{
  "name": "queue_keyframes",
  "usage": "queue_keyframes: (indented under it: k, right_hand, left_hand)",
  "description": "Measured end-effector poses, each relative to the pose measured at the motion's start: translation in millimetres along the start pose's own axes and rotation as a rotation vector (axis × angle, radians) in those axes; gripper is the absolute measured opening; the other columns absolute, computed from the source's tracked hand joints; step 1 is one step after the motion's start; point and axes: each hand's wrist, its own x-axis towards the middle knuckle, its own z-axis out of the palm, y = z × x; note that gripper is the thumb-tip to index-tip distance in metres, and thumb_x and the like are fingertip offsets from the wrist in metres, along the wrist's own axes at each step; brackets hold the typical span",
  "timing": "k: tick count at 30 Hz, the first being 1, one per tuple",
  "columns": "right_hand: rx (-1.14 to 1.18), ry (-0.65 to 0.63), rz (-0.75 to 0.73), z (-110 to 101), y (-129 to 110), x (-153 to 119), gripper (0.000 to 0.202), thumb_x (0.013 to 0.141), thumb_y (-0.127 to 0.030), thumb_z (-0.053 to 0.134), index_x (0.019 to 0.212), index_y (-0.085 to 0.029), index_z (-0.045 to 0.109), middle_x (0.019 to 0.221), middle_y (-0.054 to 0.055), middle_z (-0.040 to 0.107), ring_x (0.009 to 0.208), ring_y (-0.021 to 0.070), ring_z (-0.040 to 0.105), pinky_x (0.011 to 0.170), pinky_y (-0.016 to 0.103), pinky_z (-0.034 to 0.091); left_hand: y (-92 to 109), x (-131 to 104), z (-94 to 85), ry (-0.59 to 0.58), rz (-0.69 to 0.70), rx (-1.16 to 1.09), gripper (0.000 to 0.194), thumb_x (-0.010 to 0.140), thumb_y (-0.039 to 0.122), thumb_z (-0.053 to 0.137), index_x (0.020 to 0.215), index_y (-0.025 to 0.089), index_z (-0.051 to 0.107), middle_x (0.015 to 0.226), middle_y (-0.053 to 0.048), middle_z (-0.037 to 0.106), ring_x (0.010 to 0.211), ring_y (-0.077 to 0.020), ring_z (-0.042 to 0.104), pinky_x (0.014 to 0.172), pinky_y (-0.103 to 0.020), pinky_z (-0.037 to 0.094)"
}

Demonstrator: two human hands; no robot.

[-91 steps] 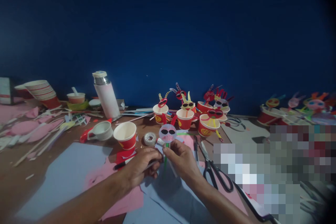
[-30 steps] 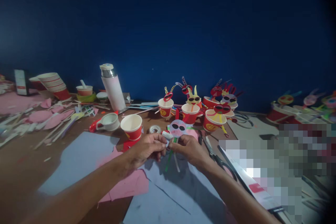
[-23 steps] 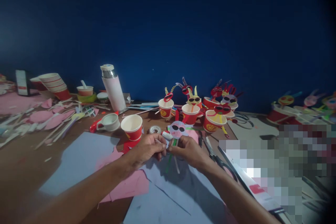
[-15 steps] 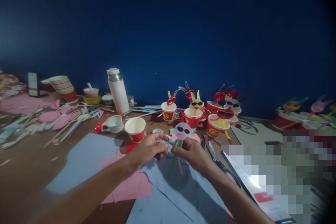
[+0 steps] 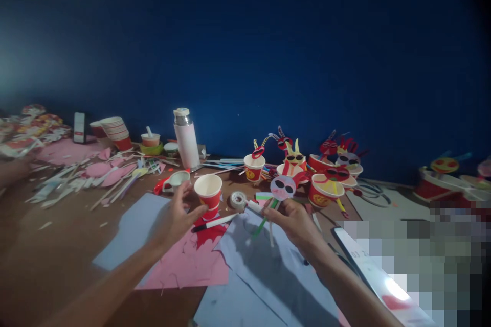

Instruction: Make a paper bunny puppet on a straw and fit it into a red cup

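Between the thumb and fingers of my right hand is a paper puppet, a pale round face with dark oval eyes; a green strip and a pale stick hang below it. My left hand has its fingers apart around the left side of a red and white paper cup, its thumb near the cup's lower part. Whether it touches the cup is hard to tell. A marker with a black end lies in front of the cup, and a tape roll is to its right.
Decorated cups stand behind my right hand. A thermos and a small mug stand left of centre. Blue paper and pink paper cover the front. Another person's hand shows at far left.
My left hand has moved left, away from the puppet, to the paper cup, and its fingers have spread. The puppet is tilted now in my right hand. The view has shifted left.
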Motion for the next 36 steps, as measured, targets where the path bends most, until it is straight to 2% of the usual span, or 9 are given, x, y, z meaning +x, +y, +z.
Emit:
queue_keyframes:
  k: [3,6,11,14,17,22,27,31,36]
  right_hand:
    - [0.004,-0.015,-0.016,1.8,-1.4,-1.8,0.03,0.071,-0.039,0.066,0.089,-0.015,0.062,0.088,0.006,0.069,0.081,0.0207,0.061,0.065,0.027,0.044]
    - [0.005,-0.052,-0.029,1.8,-3.4,-3.2,0.029,0.072,-0.037,0.065,0.09,-0.014,0.062,0.087,0.006,0.068,0.082,0.0206,0.061,0.067,0.027,0.044]
    - [-0.113,-0.113,0.011,0.6,-2.4,-5.4,0.021,0.072,-0.031,0.06,0.084,-0.013,0.061,0.075,0.003,0.064,0.07,0.0157,0.057,0.062,0.024,0.041]
    - [-0.268,-0.236,0.073,0.5,2.3,-5.2,0.016,0.072,-0.028,0.056,0.081,-0.015,0.059,0.066,-0.002,0.058,0.061,0.0113,0.052,0.056,0.021,0.038]
    - [-0.396,-0.315,0.102,1.3,8.2,-3.5,0.009,0.07,-0.025,0.055,0.07,-0.016,0.054,0.059,-0.005,0.049,0.054,0.0085,0.045,0.049,0.019,0.032]
    - [-0.597,-0.225,0.139,3.9,14.5,-2.9,0.009,0.066,-0.024,0.057,0.066,-0.017,0.051,0.055,-0.006,0.045,0.049,0.0084,0.038,0.044,0.021,0.024]
    - [-0.767,-0.17,0.128,11.2,13.7,-6.6,0.01,0.067,-0.026,0.057,0.062,-0.018,0.057,0.055,-0.002,0.053,0.051,0.0105,0.044,0.048,0.023,0.025]
    - [-0.85,-0.16,0.144,17.3,10.2,-8.2,0.014,0.07,-0.028,0.056,0.067,-0.019,0.065,0.061,0.002,0.064,0.057,0.0134,0.054,0.051,0.022,0.028]
    - [-0.953,-0.101,0.132,16.4,0.1,-12.5,0.017,0.072,-0.028,0.055,0.071,-0.018,0.068,0.067,0.007,0.069,0.062,0.0173,0.058,0.053,0.024,0.028]
  left_hand:
    - [2.5,4.3,11.0,-0.063,0.019,0.02,0.077,0.072,0.042,0.067,0.136,0.023,0.03,0.133,-0.013,0.049,0.12,-0.0293,0.049,0.097,-0.044,0.041]
    - [12.0,9.3,18.8,-0.054,0.028,0.062,0.078,0.071,0.042,0.067,0.136,0.021,0.031,0.135,-0.014,0.047,0.124,-0.0303,0.045,0.101,-0.047,0.037]
    - [12.3,12.3,28.3,0.0,0.057,0.082,0.065,0.072,0.037,0.065,0.13,0.021,0.04,0.119,-0.011,0.059,0.116,-0.0308,0.052,0.096,-0.047,0.042]
    - [1.1,6.7,30.9,0.065,0.201,0.089,0.068,0.07,0.036,0.068,0.13,0.021,0.039,0.122,-0.011,0.057,0.119,-0.0306,0.05,0.097,-0.046,0.043]
    - [-8.6,-1.0,29.0,0.065,0.33,0.121,0.075,0.069,0.036,0.069,0.133,0.021,0.034,0.126,-0.013,0.054,0.117,-0.0306,0.051,0.096,-0.046,0.044]
    - [-11.1,-5.5,22.6,0.042,0.314,0.152,0.078,0.07,0.037,0.069,0.136,0.021,0.031,0.126,-0.014,0.053,0.115,-0.0303,0.053,0.093,-0.047,0.047]
    - [-4.8,-6.1,20.3,0.034,0.306,0.121,0.071,0.07,0.034,0.069,0.132,0.022,0.037,0.122,-0.011,0.057,0.113,-0.0298,0.055,0.091,-0.045,0.049]
    - [-2.8,-9.7,20.9,-0.01,0.281,0.031,0.073,0.07,0.034,0.07,0.134,0.023,0.036,0.125,-0.011,0.055,0.111,-0.0287,0.056,0.09,-0.044,0.051]
    - [1.1,-14.0,18.7,-0.033,0.265,-0.03,0.071,0.07,0.034,0.07,0.131,0.024,0.037,0.127,-0.01,0.053,0.113,-0.0278,0.055,0.091,-0.044,0.051]
